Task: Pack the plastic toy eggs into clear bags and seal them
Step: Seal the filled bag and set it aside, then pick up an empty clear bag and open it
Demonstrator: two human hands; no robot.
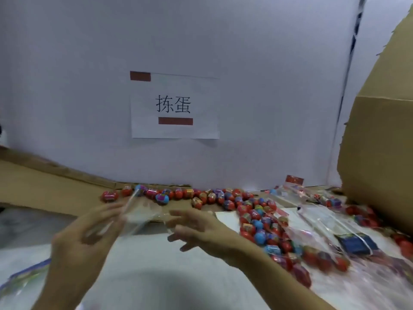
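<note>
toy eggs: glossy plastic, red and blue
clear bag: thin, shiny film
cardboard box: matt brown, torn rough edge
paper sign: matt white paper
tabletop: smooth, pale, matt

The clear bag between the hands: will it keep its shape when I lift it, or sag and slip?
The clear bag looks thin and crumpled, so it will probably sag rather than hold open. It seems empty, hence likely very light. Its glossy film may slide between fingers; the left hand appears to pinch it, though blur hides the grip.
</note>
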